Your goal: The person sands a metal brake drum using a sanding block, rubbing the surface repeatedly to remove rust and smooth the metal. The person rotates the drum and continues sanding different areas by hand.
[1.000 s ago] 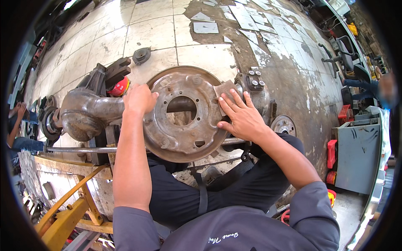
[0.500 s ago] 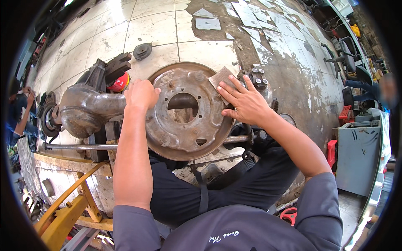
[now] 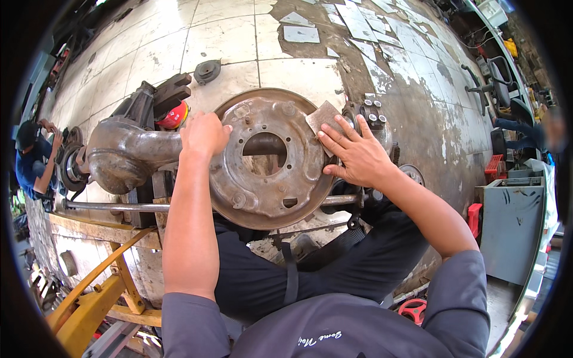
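A round, rust-brown brake backing plate (image 3: 239, 206) with a large central hole and several small bolt holes stands tilted in front of me, against the axle housing. My left hand (image 3: 203, 134) is closed around its upper left rim, fingertips hidden behind the edge. A brownish square of sandpaper (image 3: 323, 117) lies against the plate's upper right rim. Over its lower part my right hand (image 3: 353, 149) rests flat, fingers outstretched and spread, pressing it rather than wrapping round it.
To the left is the bulky axle housing (image 3: 122, 158), beside a red cup-like item (image 3: 173, 117). A long metal rod (image 3: 128, 207) runs below. A yellow metal frame (image 3: 95, 310) stands at lower left. One person (image 3: 34, 156) crouches at far left. Broken tiles (image 3: 301, 34) lie ahead.
My right hand has slid slightly down along the rim with the sandpaper. The left hand keeps its hold. The whole view has shifted a little, showing more of the person at far left.
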`<state>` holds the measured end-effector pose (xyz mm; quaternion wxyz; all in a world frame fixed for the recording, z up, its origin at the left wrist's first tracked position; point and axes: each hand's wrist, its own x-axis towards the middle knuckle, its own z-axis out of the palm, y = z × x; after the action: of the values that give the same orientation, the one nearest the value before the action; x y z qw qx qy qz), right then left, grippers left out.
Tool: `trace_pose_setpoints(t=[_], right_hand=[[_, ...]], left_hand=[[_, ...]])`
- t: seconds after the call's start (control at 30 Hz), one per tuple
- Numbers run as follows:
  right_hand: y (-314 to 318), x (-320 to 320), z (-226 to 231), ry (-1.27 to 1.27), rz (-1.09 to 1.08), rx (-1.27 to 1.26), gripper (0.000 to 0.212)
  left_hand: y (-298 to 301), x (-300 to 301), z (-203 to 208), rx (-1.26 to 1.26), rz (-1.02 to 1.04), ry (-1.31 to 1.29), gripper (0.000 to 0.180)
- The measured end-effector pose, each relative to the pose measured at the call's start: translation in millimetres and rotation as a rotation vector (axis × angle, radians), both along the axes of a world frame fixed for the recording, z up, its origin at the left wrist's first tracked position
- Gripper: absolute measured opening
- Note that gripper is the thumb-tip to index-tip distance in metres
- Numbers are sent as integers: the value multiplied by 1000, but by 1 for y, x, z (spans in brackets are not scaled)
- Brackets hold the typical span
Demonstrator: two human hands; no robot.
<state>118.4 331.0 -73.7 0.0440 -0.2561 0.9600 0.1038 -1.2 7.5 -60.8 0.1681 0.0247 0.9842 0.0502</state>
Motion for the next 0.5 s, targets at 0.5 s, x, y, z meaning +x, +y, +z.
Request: trace_pose_setpoints(t=[0.5], right_hand=[[-18,-3,-10,-72,-145,-164,90]], left_hand=[[9,-2,3,-48,50,-77,45]])
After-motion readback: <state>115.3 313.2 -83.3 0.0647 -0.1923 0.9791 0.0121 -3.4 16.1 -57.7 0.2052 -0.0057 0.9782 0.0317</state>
